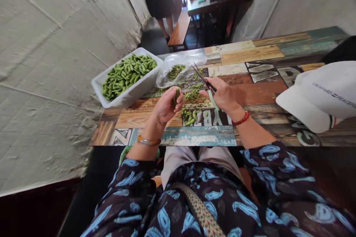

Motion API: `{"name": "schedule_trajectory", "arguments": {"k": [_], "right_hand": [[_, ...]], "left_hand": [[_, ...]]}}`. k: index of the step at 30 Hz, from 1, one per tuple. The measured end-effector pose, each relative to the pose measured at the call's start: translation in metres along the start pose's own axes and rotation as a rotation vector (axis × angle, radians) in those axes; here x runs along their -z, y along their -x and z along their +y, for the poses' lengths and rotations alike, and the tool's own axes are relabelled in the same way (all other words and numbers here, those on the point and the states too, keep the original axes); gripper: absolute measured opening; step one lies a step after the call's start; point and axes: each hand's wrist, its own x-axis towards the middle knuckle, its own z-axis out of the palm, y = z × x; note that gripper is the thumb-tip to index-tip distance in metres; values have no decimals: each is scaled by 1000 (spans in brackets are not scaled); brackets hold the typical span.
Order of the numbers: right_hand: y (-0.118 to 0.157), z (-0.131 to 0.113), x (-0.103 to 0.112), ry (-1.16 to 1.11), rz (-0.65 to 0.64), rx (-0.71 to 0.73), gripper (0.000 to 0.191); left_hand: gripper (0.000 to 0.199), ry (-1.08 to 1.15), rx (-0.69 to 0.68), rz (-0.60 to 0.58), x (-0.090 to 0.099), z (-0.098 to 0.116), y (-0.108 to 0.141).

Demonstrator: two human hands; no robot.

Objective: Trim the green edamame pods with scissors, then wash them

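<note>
Left hand (167, 105), curled upward, pinches a pod (176, 96); right hand (223, 95) holds scissors (200, 75) forward.

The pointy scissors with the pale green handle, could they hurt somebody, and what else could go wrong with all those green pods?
Maybe. The dark-bladed scissors in the right hand could nick the left hand, which holds a green pod nearby. The loose green trimmings might mix with the small heap of green pods beside them. A bump could spill pods from the piled-up white plastic bin.
</note>
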Motion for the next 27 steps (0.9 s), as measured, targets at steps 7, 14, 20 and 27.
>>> {"name": "schedule_trajectory", "arguments": {"k": [7, 14, 20, 27], "right_hand": [[0, -5, 6, 28, -29, -18, 47], [0, -8, 9, 2, -1, -34, 44], [0, -8, 9, 17, -22, -30, 45], [0, -10, 9, 11, -11, -22, 47]], "left_hand": [[20, -115, 125, 59, 22, -8, 23], [20, -272, 153, 173, 30, -9, 35], [15, -769, 114, 107, 31, -10, 40], [11, -1326, -43, 107, 39, -27, 16]]}}
